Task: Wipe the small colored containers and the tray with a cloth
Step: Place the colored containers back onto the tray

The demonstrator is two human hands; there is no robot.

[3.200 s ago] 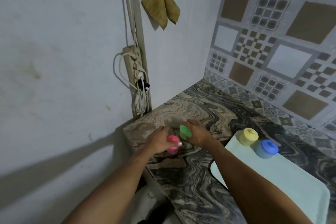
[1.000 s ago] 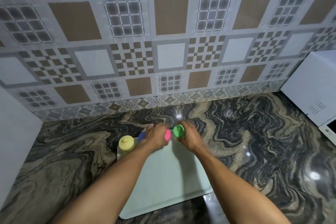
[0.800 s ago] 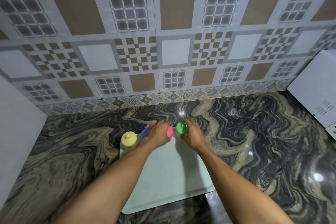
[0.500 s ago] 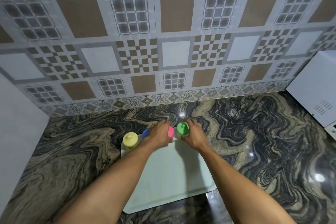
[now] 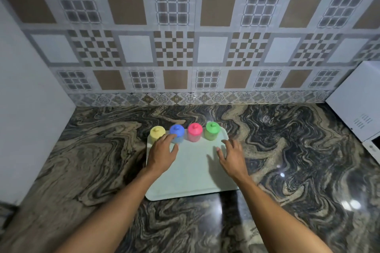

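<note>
A pale green tray [image 5: 191, 172] lies on the marbled counter. Along its far edge stand, left to right, a yellow container [image 5: 157, 132], a blue container [image 5: 177, 132], a pink container [image 5: 194, 132] and a green container [image 5: 211, 130], all upright with lids on. My left hand [image 5: 162, 153] hovers over the tray's left side, fingers spread, its fingertips just in front of the blue and yellow containers. Over the tray's right side my right hand [image 5: 231, 155] is spread too, apart from the green container. Both hands hold nothing. No cloth is in view.
The dark swirled stone counter [image 5: 287, 160] runs to a patterned tiled wall [image 5: 185, 47] behind. A white microwave [image 5: 359, 104] stands at the right edge. A plain white wall [image 5: 26, 109] bounds the left side.
My left hand let go of the pink container and my right hand let go of the green one. Both now stand on the tray, and my hands have drawn back toward me.
</note>
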